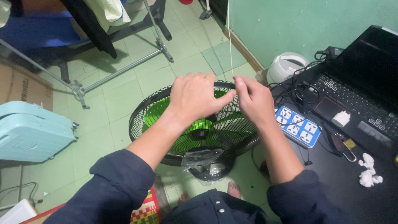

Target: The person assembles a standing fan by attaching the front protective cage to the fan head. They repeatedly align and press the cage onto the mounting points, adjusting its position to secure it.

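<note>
1. Both hands meet above a floor fan (195, 128) with green blades and a black wire grille, which lies face-up on the green tiled floor.
2. The left hand (195, 96) rests closed, knuckles up, at the grille's 12 o'clock rim.
3. The right hand (255, 101), at the fan's 1 o'clock, pinches a thin white string (229, 37) that runs straight up out of view.
4. Clear plastic wrap (203, 159) covers the fan's base at 6 o'clock.
5. On the black bench at 3 o'clock sit a blue-and-white power strip (298, 126) and a laptop (356, 91).
</note>
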